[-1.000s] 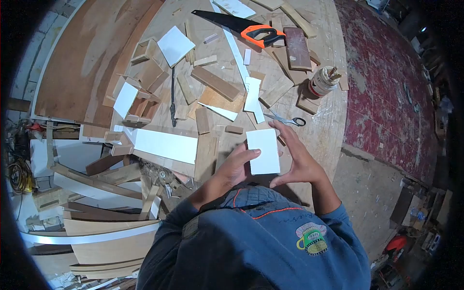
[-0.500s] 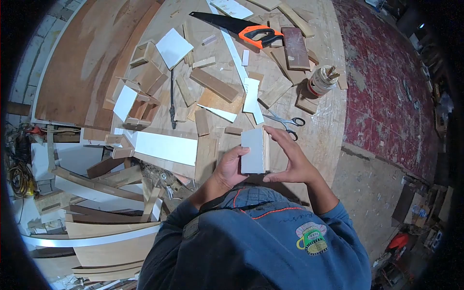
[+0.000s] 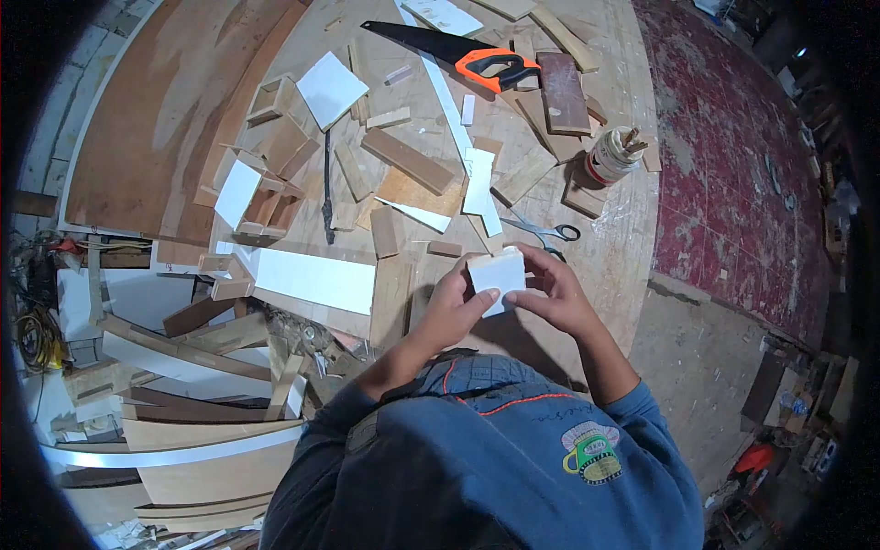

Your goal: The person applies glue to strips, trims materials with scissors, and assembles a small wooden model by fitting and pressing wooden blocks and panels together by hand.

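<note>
A small white-faced block (image 3: pixel 498 280) is held between both hands near my body, tilted so that its pale upper edge shows. My left hand (image 3: pixel 451 310) grips its left side, with the thumb on the white face. On the right side, my right hand (image 3: pixel 555 295) closes round it, its thumb near the lower right of the face. The fingers behind the block are hidden. Just beyond the hands lie scissors (image 3: pixel 555 231), a small wooden piece (image 3: pixel 445 248) and a white cut-out strip (image 3: pixel 478 188).
On the wooden table (image 3: pixel 605 266) are an orange-handled saw (image 3: pixel 486 66), a jar of sticks (image 3: pixel 612 158), a dark red-brown block (image 3: pixel 563 94), small open wooden boxes (image 3: pixel 271 203), a long white board (image 3: pixel 313 277) and several offcuts. Curved panels (image 3: pixel 206 440) stand at lower left.
The block has turned from upright, through a view of its side edge, to a tilted pose with its top edge showing. My right hand has closed onto it from a looser pose.
</note>
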